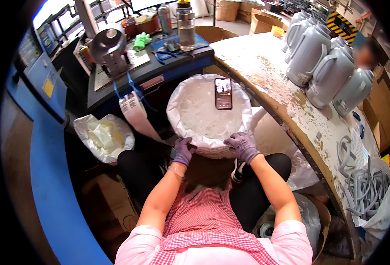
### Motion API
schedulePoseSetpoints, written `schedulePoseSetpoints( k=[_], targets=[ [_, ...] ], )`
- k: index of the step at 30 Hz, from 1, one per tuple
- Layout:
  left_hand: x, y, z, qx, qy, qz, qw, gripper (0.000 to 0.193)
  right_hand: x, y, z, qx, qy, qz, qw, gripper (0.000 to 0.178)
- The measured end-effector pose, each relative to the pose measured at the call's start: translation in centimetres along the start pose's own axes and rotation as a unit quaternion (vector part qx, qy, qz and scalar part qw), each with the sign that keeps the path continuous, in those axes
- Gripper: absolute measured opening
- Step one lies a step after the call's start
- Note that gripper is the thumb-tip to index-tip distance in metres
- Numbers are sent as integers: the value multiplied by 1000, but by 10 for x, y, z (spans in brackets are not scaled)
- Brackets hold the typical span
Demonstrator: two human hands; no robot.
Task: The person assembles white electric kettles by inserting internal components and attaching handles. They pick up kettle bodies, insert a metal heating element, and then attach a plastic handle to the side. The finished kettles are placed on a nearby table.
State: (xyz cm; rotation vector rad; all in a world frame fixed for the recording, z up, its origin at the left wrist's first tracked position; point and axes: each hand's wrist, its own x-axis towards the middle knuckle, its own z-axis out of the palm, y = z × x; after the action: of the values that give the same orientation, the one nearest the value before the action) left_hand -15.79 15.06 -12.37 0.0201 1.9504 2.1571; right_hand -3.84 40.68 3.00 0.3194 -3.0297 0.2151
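Observation:
A round tub lined with a white plastic bag (pixel 176 119) stands between my knees, filled with clear, ring-like pieces (pixel 199 112). A phone (pixel 223 93) with a lit screen lies on the pieces toward the tub's far right side. My left hand (pixel 184 151), in a purple glove, is closed on the bag's near left edge. On the near right edge my right hand (pixel 243 146), gloved alike, has its fingers curled over the bag. The undersides of both grips are hidden.
Left of the tub is a smaller white-lined bin (pixel 104 139). A dark bench (pixel 159 73) holds a water bottle (pixel 186 28) and pliers (pixel 170 54). Grey jugs (pixel 307 53) stand on the worn curved table (pixel 265 66); a bag of grey handles (pixel 371 194) sits right. A person (pixel 366 55) is beyond.

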Motion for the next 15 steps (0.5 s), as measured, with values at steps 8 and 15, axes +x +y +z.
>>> schedulePoseSetpoints(
  k=[8,15],
  targets=[
    [25,-38,-2,-404,-12,-154,902,26,4,3,5,142,62,39,987,39],
    [34,-17,-4,-458,-43,-236,856,21,30,12,23,74,191,62,977,37]
  ],
)
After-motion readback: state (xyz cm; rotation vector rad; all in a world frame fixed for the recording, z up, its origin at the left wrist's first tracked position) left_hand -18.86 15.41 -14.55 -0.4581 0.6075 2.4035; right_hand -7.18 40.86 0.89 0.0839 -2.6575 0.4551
